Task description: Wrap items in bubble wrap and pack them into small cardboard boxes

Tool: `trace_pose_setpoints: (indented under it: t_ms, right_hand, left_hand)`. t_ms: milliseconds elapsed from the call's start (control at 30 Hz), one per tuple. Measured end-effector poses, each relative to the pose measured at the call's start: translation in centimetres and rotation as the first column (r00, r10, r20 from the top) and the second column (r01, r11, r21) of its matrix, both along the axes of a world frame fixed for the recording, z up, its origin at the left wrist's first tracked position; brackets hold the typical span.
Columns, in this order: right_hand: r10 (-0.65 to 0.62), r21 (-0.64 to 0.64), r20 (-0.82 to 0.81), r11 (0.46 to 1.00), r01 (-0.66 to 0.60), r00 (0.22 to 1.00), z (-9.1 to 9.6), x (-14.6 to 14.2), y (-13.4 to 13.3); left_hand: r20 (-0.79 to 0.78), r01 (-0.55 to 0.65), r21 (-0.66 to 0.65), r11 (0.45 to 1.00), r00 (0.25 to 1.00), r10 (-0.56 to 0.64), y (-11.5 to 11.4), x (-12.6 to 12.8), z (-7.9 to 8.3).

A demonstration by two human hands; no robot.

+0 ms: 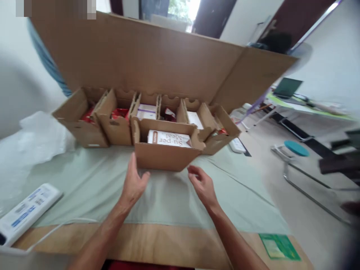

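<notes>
A small open cardboard box [165, 155] stands on the pale green cloth [92, 180], with a white packet [169, 138] printed with brown letters lying inside. My left hand [134, 182] hovers just off the box's front left corner, fingers stretched out and apart, holding nothing. My right hand [201, 184] hangs below the box's front right corner, fingers loosely curled and apart, with nothing in it. Neither hand touches the box. Behind it runs a row of similar open boxes [115, 120] with red and white packets inside.
A big cardboard sheet [146, 56] stands upright behind the row. Crumpled white plastic [36, 138] lies at the left, a white power strip [26, 212] at the near left, a green card [279, 245] on the wooden edge. Floor, a teal stool [296, 148] and a desk lie to the right.
</notes>
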State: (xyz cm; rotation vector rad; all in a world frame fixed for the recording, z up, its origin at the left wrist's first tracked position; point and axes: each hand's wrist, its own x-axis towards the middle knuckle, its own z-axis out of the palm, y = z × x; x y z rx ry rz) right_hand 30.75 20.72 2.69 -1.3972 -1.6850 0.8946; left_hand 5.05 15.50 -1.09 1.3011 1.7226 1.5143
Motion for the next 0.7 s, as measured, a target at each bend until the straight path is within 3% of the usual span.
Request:
trace_pose_setpoints:
  t_ms: [100,200,267,367,467,567,633,700]
  right_hand:
    - [0.117,-0.002,0.157,0.993,-0.118,0.981,0.2,-1.5,-2.1]
    - [0.364,0.053,0.183,0.924,-0.378,0.913,1.6,-6.4,-2.8]
    - [0.528,0.153,0.221,0.812,-0.564,0.820,3.0,-11.4,-2.5]
    - [0.678,0.245,0.414,0.559,-0.792,0.607,4.8,-20.4,-1.2]
    - [0.605,0.209,0.705,0.321,-0.924,0.370,5.4,-30.0,0.1]
    - [0.486,0.173,0.849,0.112,-0.979,0.206,4.6,-38.5,0.7]
    - [0.448,0.125,0.884,0.043,-0.991,0.131,3.8,-42.8,0.6]
    - [0.457,0.084,0.884,0.053,-0.995,0.099,3.3,-45.4,0.4]
  left_hand:
    - [-0.202,0.005,-0.093,0.996,0.979,-0.024,-3.6,-0.3,-1.8]
    - [-0.375,0.052,-0.209,0.977,0.918,-0.129,-7.2,-0.3,-3.2]
    - [-0.418,0.078,-0.202,0.976,0.895,-0.158,-8.6,-0.3,-4.0]
    - [-0.411,0.118,-0.134,0.984,0.897,-0.163,-9.1,-0.2,-4.9]
    - [-0.410,0.099,-0.121,0.988,0.901,-0.141,-8.9,0.0,-5.5]
    - [-0.416,0.081,-0.114,0.990,0.901,-0.122,-8.7,0.1,-5.5]
    - [-0.390,0.099,-0.121,0.988,0.910,-0.139,-8.6,0.0,-5.1]
    - [-0.356,0.118,-0.136,0.984,0.921,-0.160,-8.6,-0.2,-4.6]
